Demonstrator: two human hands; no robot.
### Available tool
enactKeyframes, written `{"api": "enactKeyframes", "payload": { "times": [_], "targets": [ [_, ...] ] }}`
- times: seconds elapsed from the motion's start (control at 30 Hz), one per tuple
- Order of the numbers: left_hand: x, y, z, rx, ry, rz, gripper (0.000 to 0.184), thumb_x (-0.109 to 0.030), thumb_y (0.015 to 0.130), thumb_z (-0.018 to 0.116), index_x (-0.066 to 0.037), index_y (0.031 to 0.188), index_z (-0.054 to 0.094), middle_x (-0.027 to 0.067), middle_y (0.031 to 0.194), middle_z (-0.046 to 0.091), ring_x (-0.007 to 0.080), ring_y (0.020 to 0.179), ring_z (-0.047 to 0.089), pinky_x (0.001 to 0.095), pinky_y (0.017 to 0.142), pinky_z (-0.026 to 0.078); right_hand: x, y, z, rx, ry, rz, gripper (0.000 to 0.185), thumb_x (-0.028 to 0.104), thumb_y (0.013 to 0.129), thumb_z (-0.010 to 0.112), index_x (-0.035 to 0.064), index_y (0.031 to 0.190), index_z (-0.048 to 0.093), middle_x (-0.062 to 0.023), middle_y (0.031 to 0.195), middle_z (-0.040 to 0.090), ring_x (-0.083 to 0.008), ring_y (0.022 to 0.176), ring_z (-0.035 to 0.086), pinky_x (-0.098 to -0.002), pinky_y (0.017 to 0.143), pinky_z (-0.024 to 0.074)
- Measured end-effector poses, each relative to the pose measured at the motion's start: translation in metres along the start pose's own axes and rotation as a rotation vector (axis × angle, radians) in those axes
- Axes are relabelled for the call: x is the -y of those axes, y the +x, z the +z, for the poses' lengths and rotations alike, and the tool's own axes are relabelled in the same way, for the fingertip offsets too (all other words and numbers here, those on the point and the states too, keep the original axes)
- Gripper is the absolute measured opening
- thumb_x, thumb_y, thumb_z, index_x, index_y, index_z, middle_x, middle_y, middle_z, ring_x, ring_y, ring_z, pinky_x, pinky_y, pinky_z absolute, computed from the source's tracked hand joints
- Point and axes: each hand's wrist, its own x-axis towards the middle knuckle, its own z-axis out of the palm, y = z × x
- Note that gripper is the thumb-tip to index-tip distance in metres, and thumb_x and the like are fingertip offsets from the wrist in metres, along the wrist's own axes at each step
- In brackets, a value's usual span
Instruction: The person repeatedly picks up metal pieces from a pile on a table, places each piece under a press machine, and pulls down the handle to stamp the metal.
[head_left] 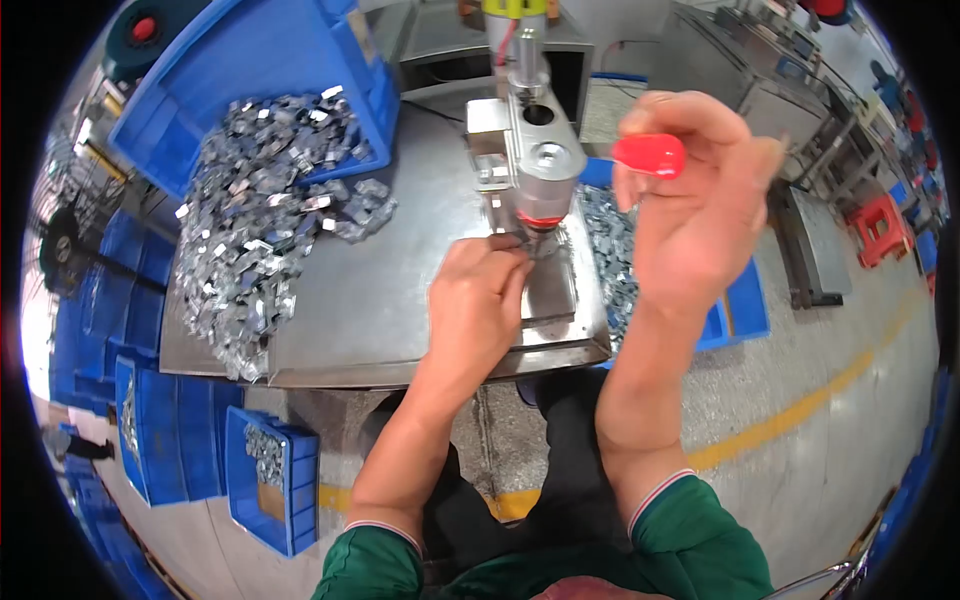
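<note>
My left hand [475,295] is at the base of the press, its fingers pinched at a small part just below the press head [548,180]; the part is mostly hidden by the fingers. My right hand [700,190] is raised to the right of the press, its fingers curled at a red rounded handle knob [650,156]. Small shiny metal pieces [250,220] lie heaped on the left of the metal table [370,300], spilling from a tilted blue bin [245,60].
Right of the table, a blue bin [745,300] holds more metal pieces. Below the table's left side stand further blue bins [300,490]. A red stool [880,228] and a grey metal platform [812,245] are at the right. My legs are under the table's front edge.
</note>
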Motion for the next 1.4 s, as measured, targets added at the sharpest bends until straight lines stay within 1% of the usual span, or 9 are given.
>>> {"api": "enactKeyframes", "payload": {
  "times": [0.07,0.2,0.43,0.63,0.9,1.1,1.2,1.27,1.4],
  "targets": [
    [0.004,-0.001,-0.002,0.024,-0.047,0.006,0.010,-0.003,0.083,0.078,0.000,0.093,0.077,0.0152,0.101,0.075,0.0342,0.098,0.069,0.0410,0.084,0.055,-0.003,0.001,-0.007,-0.014,-0.078,0.066,0.074,0.059,0.110,0.031,-0.0077,0.131,0.057,-0.0212,0.114,0.068,-0.0188,0.077,0.059,-0.0296,0.060,0.0464],
    [0.011,-0.006,-0.028,-0.014,-0.016,-0.079,0.016,-0.008,0.083,0.079,-0.002,0.097,0.077,0.0139,0.106,0.075,0.0351,0.101,0.068,0.0418,0.088,0.054,-0.007,0.004,-0.018,0.008,0.024,0.112,0.072,0.056,0.110,0.033,-0.0064,0.143,0.051,-0.0207,0.131,0.064,-0.0183,0.091,0.056,-0.0283,0.068,0.0450],
    [0.097,-0.028,-0.114,-0.339,0.598,-0.262,0.022,-0.020,0.084,0.079,-0.003,0.097,0.077,0.0171,0.102,0.074,0.0369,0.099,0.069,0.0446,0.090,0.053,-0.005,0.004,-0.019,0.012,0.008,0.105,0.065,0.047,0.112,0.033,-0.0077,0.141,0.054,-0.0154,0.125,0.065,-0.0179,0.090,0.051,-0.0314,0.068,0.0404],
    [0.114,-0.045,-0.141,-0.253,0.898,-0.609,0.021,-0.020,0.082,0.080,-0.004,0.094,0.078,0.0132,0.102,0.071,0.0351,0.102,0.066,0.0454,0.090,0.051,-0.004,0.004,-0.009,-0.059,-0.104,0.099,0.064,0.044,0.112,0.034,-0.0108,0.137,0.054,-0.0174,0.120,0.067,-0.0163,0.086,0.054,-0.0290,0.064,0.0408],
    [0.074,-0.034,-0.099,-0.016,0.358,-0.425,0.015,-0.013,0.082,0.080,-0.001,0.089,0.076,0.0126,0.096,0.069,0.0286,0.079,0.068,0.0384,0.074,0.053,-0.008,0.002,-0.006,0.013,-0.106,0.048,0.065,0.046,0.112,0.037,-0.0100,0.139,0.053,-0.0224,0.128,0.065,-0.0179,0.092,0.058,-0.0296,0.068,0.0460],
    [0.020,-0.018,-0.082,0.008,0.074,-0.288,0.012,-0.003,0.082,0.079,0.002,0.092,0.075,0.0118,0.098,0.070,0.0232,0.085,0.068,0.0337,0.076,0.053,-0.008,0.003,0.002,0.011,-0.163,-0.018,0.067,0.048,0.111,0.037,-0.0114,0.137,0.053,-0.0215,0.125,0.066,-0.0173,0.090,0.057,-0.0309,0.069,0.0470],
    [0.002,-0.012,-0.063,0.040,-0.020,-0.183,0.012,-0.001,0.081,0.080,0.002,0.091,0.075,0.0118,0.099,0.070,0.0254,0.088,0.068,0.0352,0.077,0.053,-0.007,0.005,0.006,-0.013,-0.027,-0.023,0.051,0.037,0.110,0.051,-0.0111,0.124,0.061,-0.0151,0.107,0.069,-0.0127,0.082,0.060,-0.0267,0.065,0.0488],
    [-0.001,-0.008,-0.046,0.085,-0.014,-0.086,0.012,-0.001,0.081,0.080,0.001,0.092,0.075,0.0121,0.099,0.070,0.0269,0.088,0.068,0.0355,0.077,0.053,-0.008,0.003,-0.003,0.044,-0.136,0.004,0.068,0.050,0.111,0.039,-0.0114,0.134,0.055,-0.0193,0.120,0.066,-0.0178,0.089,0.057,-0.0322,0.070,0.0479],
    [-0.006,-0.007,-0.020,0.071,-0.018,-0.088,0.018,-0.003,0.081,0.082,0.000,0.097,0.076,0.0127,0.104,0.071,0.0294,0.092,0.068,0.0375,0.079,0.054,-0.005,0.003,-0.004,0.062,-0.164,0.008,0.068,0.050,0.110,0.039,-0.0120,0.134,0.055,-0.0183,0.113,0.066,-0.0190,0.090,0.058,-0.0331,0.073,0.0486]
  ]
}}
